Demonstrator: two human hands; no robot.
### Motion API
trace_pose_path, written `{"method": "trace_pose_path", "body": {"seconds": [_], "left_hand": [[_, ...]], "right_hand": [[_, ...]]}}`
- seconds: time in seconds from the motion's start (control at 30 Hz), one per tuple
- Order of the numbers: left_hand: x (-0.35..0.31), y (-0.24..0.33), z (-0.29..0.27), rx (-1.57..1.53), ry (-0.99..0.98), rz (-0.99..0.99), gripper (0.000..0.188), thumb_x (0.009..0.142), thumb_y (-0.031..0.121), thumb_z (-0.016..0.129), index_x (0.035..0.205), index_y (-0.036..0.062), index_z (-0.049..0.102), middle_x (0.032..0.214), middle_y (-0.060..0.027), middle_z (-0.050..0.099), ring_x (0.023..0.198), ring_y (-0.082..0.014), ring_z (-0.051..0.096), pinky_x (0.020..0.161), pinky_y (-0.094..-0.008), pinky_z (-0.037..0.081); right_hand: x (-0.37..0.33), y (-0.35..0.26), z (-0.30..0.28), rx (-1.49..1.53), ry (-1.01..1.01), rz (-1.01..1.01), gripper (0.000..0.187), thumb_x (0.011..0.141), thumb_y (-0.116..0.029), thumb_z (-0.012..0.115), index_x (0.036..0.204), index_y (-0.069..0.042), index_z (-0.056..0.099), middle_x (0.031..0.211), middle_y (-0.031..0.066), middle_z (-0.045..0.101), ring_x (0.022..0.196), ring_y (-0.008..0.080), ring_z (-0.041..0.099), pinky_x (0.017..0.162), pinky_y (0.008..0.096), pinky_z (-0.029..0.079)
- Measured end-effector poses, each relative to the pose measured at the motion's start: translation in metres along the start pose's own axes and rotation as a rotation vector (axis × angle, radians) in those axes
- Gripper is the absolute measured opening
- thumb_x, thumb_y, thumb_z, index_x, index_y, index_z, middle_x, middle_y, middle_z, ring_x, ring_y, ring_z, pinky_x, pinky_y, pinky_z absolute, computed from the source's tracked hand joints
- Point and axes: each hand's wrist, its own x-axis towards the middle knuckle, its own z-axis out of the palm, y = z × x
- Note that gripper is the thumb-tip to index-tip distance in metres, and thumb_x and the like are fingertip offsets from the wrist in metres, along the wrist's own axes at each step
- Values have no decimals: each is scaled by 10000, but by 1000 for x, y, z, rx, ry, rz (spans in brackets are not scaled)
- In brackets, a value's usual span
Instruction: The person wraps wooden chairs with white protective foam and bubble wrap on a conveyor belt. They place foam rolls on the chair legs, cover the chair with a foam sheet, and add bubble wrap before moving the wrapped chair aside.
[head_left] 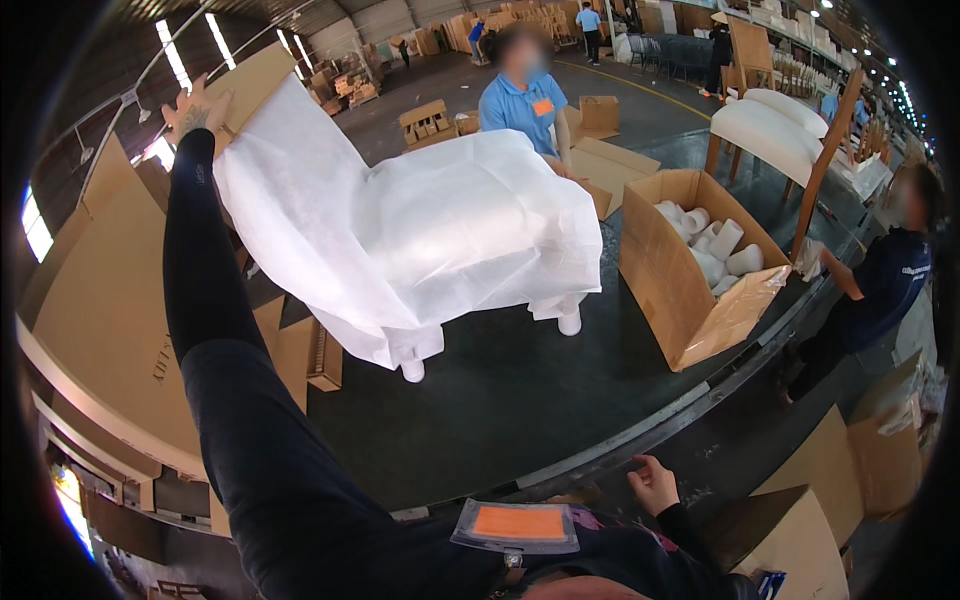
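Note:
A chair-shaped piece of furniture (450, 215) stands wrapped in thin white sheeting, with white foam sleeves (569, 318) showing on its feet. A cardboard piece (262, 88) covers the top of its backrest. My left arm is stretched far up, and my left hand (198, 115) rests against that cardboard's outer edge with its fingers spread. Low in front of me, my right hand (655, 485) hangs near the dark work surface's front edge, its fingers loosely bent and apart, holding nothing.
An open carton (650, 285) of white foam sleeves stands right of the furniture. Large flat cardboard (110, 330) leans at left. A co-worker in light blue (525, 105) is behind; another in dark blue (870, 280) is at right, by a wooden chair (775, 130). More cartons (800, 540) lie lower right.

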Motion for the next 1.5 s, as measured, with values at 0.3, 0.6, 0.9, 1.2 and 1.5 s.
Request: {"method": "trace_pose_path", "body": {"seconds": [0.3,0.6,0.9,1.2,1.5], "left_hand": [[-13,55,-25,421,86,335,494,878,520,593,1207,152,571,1340,-71,590,1319,-303,486,1062,-665,275],[4,88,37,769,-224,278,964,714,736,649,1460,179,400,1519,-82,406,1417,-334,357,1104,-656,255],[49,96,72,681,-221,238,889,746,733,618,1394,131,520,1440,-106,520,1344,-302,475,1056,-511,417],[56,98,108,697,-228,476,793,794,613,645,1306,14,557,1328,-219,584,1222,-309,586,1012,-420,468],[47,80,102,726,-134,415,703,764,578,628,1248,68,644,1248,-163,655,1146,-294,639,971,-427,495]], "right_hand": [[32,10,-14,-141,-118,-51,378,849,-214,676,1168,-23,608,842,122,721,759,268,711,700,369,553],[60,-14,110,21,-245,21,364,851,-188,679,1178,-47,605,825,106,719,738,275,703,704,385,546],[140,0,181,-299,-51,21,579,807,-168,699,1338,-54,500,1379,206,477,1321,394,407,1066,504,361],[234,33,162,-814,126,455,685,952,-318,548,1551,-171,250,1634,116,137,1512,315,105,1186,579,142],[232,41,167,-904,155,430,703,960,-383,480,1576,-216,186,1652,86,73,1523,274,59,1198,561,91]]}}
